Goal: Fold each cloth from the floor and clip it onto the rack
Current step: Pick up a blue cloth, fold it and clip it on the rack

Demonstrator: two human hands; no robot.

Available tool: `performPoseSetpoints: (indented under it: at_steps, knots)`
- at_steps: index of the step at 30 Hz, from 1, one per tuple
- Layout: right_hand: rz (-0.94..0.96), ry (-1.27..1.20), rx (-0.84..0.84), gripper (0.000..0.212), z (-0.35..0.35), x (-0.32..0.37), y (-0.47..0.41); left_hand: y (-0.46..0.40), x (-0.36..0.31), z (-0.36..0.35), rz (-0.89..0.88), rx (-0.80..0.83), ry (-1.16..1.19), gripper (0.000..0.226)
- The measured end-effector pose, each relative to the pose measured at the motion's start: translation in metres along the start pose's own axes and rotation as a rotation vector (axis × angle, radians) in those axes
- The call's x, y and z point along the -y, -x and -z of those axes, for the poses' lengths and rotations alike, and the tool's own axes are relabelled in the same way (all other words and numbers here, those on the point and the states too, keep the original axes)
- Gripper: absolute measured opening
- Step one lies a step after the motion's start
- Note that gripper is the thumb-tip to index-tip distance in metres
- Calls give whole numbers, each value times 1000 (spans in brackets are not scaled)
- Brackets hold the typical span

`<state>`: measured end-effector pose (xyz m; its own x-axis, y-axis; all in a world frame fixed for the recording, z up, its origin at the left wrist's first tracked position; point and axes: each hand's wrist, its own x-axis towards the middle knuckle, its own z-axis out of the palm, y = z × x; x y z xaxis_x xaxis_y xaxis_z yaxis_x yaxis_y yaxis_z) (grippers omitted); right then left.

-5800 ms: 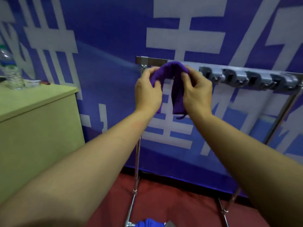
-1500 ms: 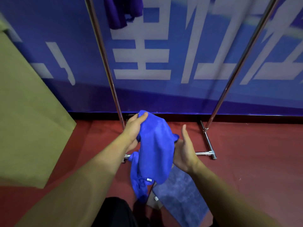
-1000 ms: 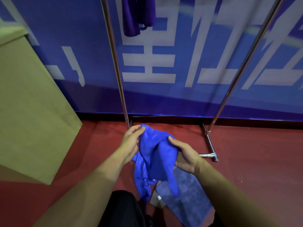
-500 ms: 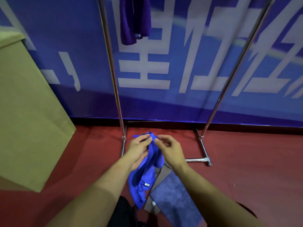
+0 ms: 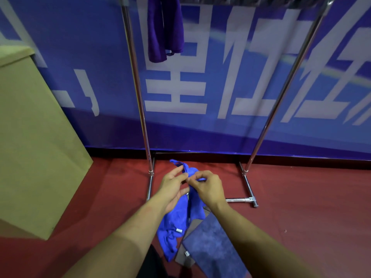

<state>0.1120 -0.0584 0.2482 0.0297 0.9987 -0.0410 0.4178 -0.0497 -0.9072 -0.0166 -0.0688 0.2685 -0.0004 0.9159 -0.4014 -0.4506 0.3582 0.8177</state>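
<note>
A bright blue cloth [image 5: 176, 219] hangs bunched from both my hands above the red floor. My left hand [image 5: 173, 185] pinches its top edge, where a corner sticks up. Close beside it my right hand [image 5: 208, 187] pinches the same edge. A purple cloth [image 5: 164, 31] hangs clipped at the left end of the metal rack [image 5: 138, 87]. A dark blue-grey cloth [image 5: 212, 245] lies flat on the floor below my right arm, over a brown cloth [image 5: 184, 257] whose edge shows.
A pale green cabinet [image 5: 34, 141] stands at the left. A blue banner wall [image 5: 220, 87] runs right behind the rack. The rack's foot bar [image 5: 241, 200] lies on the red floor [image 5: 311, 207] to the right of my hands.
My hands have come together at the blue cloth's top edge and lifted it slightly, so a corner now sticks up. The view has tilted up a little.
</note>
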Motion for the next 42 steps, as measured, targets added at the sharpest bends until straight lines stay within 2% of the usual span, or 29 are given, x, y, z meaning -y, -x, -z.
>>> performPoseSetpoints:
  at_steps: [5, 9, 11, 14, 15, 18, 23, 28, 31, 34, 38, 42]
  knots:
    - [-3, 8, -24, 9, 3, 0, -7, -4, -2, -3, -61, -76, -125, 32]
    - [-113, -89, -183, 11, 15, -16, -18, -13, -6, 20, -168, -196, -306, 38]
    - [-136, -119, -199, 21, 30, -28, -23, -15, -9, 42, -251, -230, -461, 41]
    - [-164, -290, -105, 46, 48, -28, -26, -19, -14, 68, -285, -243, -577, 43]
    - [-181, -347, -82, 49, 52, -26, -26, -20, -15, 73, -265, -249, -565, 43]
    - [-207, -360, -49, 35, 65, -19, -25, -24, -20, 83, -231, -265, -486, 40]
    - [-41, -230, -112, 31, 83, -24, -32, -20, -31, 96, -283, -230, -453, 49]
    - [-8, -154, -88, 22, 98, -27, -40, -17, -42, 111, -332, -252, -591, 26]
    - [-36, -135, -110, 32, 105, -33, -43, -17, -44, 121, -320, -272, -566, 23]
    - [-100, -292, -184, 34, 115, -34, -42, -18, -48, 135, -319, -287, -513, 26]
    - [-123, -421, -122, 50, 118, -34, -43, -14, -52, 132, -295, -203, -442, 35]
    - [-123, -345, -129, 54, 117, -35, -43, -12, -58, 128, -306, -190, -414, 31]
